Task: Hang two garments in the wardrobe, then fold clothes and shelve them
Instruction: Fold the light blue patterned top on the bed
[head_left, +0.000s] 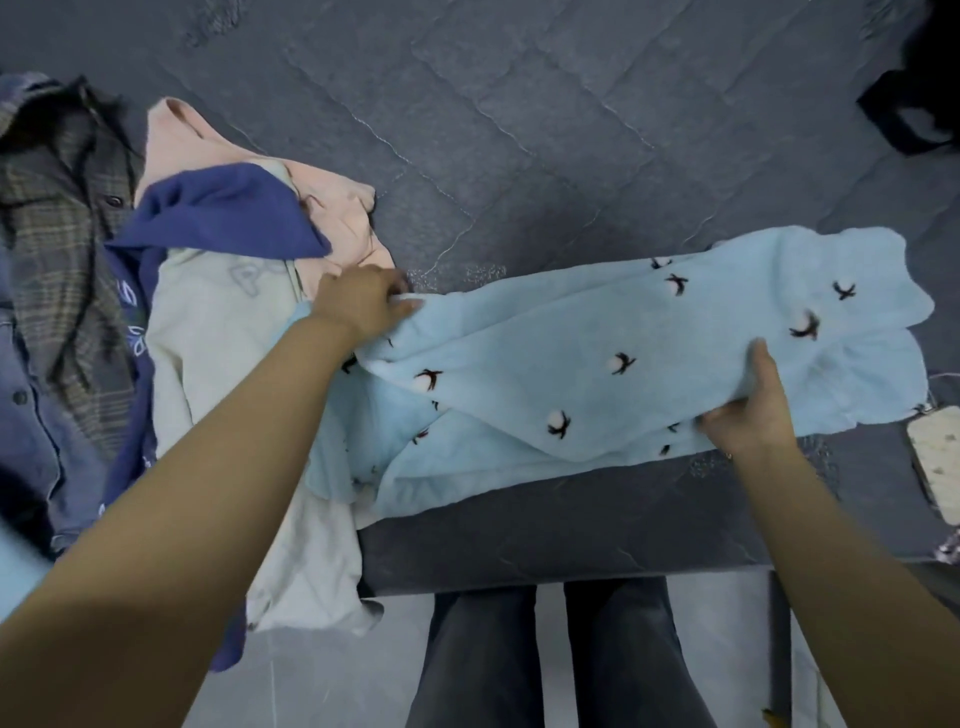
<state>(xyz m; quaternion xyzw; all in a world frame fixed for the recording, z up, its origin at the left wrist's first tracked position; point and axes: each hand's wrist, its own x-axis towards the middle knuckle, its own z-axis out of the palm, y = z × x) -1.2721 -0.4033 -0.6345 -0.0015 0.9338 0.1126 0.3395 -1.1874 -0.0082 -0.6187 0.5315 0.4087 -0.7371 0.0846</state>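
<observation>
Head view: light-blue fleece garment (597, 364) with cotton-flower print lies across grey quilted bed (519, 130). Left hand (358, 304) fingers curled, pinching its left end; right hand (748, 410) fingers curled under, thumb on top, gripping its near edge. Left of left fingers: clothes pile (208, 291), cream, navy, pink, plaid

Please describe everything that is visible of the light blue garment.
The light blue garment looks soft and fleecy, dotted with small white tufts on dark sprigs. It lies partly folded across the dark grey quilted surface. The left hand pinches its left end, the right hand grips its near edge. Its left part overlaps a cream garment.
</observation>
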